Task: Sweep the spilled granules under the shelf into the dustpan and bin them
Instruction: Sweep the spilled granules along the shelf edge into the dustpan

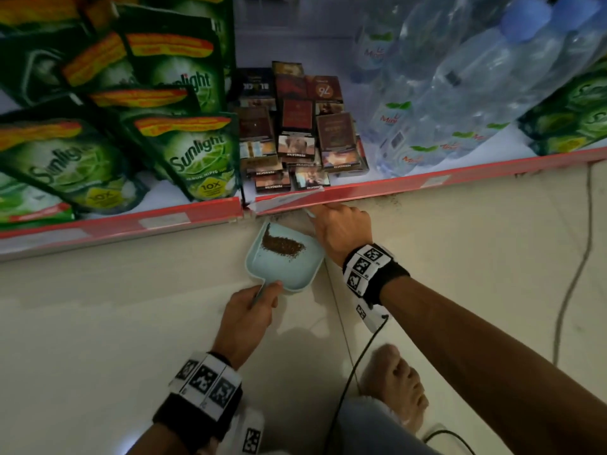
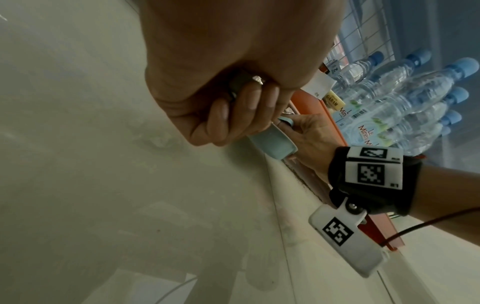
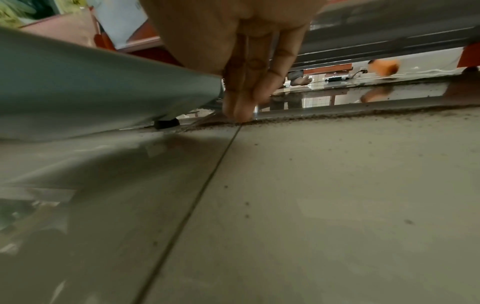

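A light-blue dustpan rests on the pale tiled floor against the shelf base, with a brown pile of granules near its lip. My left hand grips the dustpan's handle; its curled fingers wrap around it. My right hand reaches to the shelf's bottom edge right of the pan and pinches a small light-blue brush, whose handle end shows. The fingertips touch down on a line of dark granules along the gap. The bristles are mostly hidden.
The red-edged bottom shelf carries green Sunlight pouches, cigarette packs and water bottles. A black cable runs from my right wrist past my bare foot. Another cord lies on the floor at right.
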`<action>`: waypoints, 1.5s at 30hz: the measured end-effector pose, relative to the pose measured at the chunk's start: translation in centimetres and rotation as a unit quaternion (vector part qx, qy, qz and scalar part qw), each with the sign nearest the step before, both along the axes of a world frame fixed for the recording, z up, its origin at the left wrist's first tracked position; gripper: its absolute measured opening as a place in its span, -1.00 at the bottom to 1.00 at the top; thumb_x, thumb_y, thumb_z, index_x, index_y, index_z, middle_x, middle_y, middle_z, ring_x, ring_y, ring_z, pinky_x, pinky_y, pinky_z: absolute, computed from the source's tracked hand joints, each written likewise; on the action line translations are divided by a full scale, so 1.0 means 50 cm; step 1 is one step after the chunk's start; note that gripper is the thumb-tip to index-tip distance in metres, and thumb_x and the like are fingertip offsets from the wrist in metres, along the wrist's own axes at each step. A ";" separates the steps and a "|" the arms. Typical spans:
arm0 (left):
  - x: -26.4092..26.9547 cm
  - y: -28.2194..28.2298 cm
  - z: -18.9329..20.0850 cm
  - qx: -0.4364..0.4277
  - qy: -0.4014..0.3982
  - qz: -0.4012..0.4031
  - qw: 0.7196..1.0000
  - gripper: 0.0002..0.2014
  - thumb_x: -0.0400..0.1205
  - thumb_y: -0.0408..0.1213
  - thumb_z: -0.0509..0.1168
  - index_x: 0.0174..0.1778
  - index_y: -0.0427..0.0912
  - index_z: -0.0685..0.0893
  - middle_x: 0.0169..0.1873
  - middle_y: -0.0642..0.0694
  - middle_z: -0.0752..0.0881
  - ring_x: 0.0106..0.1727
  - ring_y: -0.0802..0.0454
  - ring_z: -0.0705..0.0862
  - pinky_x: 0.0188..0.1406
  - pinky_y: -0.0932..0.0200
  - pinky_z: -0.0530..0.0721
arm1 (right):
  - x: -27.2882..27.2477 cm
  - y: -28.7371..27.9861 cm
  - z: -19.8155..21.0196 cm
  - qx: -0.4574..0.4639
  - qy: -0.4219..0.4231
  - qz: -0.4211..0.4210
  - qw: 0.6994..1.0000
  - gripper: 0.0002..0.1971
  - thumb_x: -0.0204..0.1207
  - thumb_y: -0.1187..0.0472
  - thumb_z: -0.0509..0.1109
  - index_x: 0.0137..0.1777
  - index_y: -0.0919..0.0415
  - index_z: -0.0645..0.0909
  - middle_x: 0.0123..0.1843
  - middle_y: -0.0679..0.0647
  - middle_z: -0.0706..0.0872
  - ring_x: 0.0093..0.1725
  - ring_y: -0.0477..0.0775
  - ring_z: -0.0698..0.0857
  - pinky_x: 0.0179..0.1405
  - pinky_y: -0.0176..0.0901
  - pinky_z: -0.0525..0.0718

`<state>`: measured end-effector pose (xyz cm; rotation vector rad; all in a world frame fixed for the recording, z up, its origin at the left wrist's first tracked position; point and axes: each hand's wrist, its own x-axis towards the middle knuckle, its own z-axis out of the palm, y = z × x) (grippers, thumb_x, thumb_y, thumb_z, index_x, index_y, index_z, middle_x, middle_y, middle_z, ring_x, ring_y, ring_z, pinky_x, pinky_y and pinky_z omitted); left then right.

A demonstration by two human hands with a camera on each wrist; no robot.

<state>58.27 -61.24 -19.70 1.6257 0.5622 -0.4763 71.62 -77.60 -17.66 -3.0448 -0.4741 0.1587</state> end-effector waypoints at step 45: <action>-0.167 -0.027 0.019 0.083 0.000 0.163 0.983 -0.55 0.71 -0.01 0.28 -0.51 -0.08 0.50 -0.68 0.07 0.41 -0.63 0.15 0.35 -0.56 0.26 0.34 | 0.027 -0.057 0.061 -0.167 0.076 0.420 0.889 -0.43 0.59 0.34 0.13 0.62 0.15 0.25 -0.02 0.19 0.81 -0.17 0.28 0.76 -0.36 -0.04 0.46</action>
